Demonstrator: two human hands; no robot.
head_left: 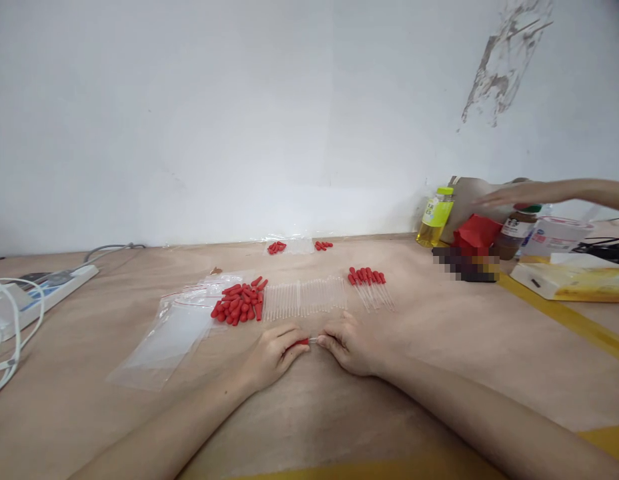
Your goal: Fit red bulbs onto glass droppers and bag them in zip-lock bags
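Red rubber bulb (302,342) pinched in left hand (273,354); right hand (350,347) grips clear glass tube (313,340). Press together straight, gently, over bench (439,347).

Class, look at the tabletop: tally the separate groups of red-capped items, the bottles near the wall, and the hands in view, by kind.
Groups with red caps: 4 (loose pile, finished droppers, two small lots by the wall)
Bottles: 2 (yellow, brown)
Hands: 3 (left hand, right hand, another person's hand)
Total: 9
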